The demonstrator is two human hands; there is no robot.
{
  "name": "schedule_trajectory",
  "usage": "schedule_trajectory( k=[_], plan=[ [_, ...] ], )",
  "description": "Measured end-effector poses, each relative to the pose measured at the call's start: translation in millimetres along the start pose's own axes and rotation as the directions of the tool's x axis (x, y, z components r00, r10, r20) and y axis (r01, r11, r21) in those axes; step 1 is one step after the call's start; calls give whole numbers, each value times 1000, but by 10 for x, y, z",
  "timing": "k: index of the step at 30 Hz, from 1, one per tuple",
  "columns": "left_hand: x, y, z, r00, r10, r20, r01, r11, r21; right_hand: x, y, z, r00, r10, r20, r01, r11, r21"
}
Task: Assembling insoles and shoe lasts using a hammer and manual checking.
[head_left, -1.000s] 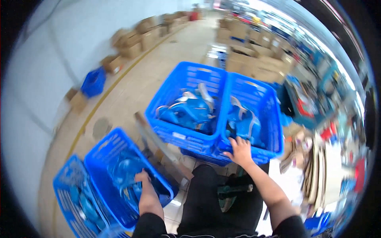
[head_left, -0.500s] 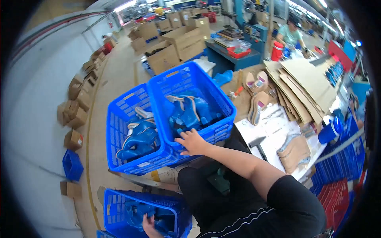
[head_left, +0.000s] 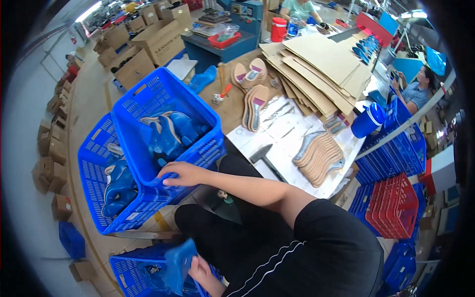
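My left hand is closed on a blue shoe last, raised above the lower blue crate, which has more blue pieces inside. My right hand grips the near rim of the upper blue crate. In that crate lie several blue lasts, some with tan insoles along them. The upper crate tilts against another blue crate on its left, also holding blue lasts. A single blue last rests on the workbench behind the upper crate.
On the workbench are stacked insoles, a hammer, cardboard sheets and a blue jug. Red crates stand at right, cardboard boxes along the left wall. Two people work farther off.
My left hand has lifted a blue shoe last up out of the lower crate. My right hand has closed over the upper crate's rim. The view has swung to the right.
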State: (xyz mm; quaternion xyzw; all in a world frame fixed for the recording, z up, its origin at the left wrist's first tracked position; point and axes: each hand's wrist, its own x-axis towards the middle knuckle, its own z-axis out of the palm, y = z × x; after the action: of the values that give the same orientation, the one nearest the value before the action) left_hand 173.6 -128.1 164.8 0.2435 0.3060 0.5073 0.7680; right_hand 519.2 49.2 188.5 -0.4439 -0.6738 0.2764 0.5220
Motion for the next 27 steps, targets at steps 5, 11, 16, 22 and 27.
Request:
schedule_trajectory(
  k=[5, 11, 16, 22, 27],
  plan=[
    [687, -648, 515, 993, 92, -75, -63, 943, 328, -1372, -218, -943, 964, -35, -263, -96, 877, -471],
    [1116, -1034, 631, 946, 198, 257, -323, 647, 691, -3334, -462, -1893, 670, 564, -483, -644, 117, -756],
    [1142, -1031, 965, 986, -142, 88, 111, 950, 290, -3924, -562, -1946, 686, 494, -534, -679, 170, -715],
    [1255, -844, 940, 939, -99, 329, -143, 758, 636, -3695, -443, -1841, 653, 519, -551, -697, 127, -706],
    [1531, -902, 521, 897, -267, 352, 299, 954, -37, -3536, -507, -1911, 568, 506, -649, -793, 127, -595]
  ],
)
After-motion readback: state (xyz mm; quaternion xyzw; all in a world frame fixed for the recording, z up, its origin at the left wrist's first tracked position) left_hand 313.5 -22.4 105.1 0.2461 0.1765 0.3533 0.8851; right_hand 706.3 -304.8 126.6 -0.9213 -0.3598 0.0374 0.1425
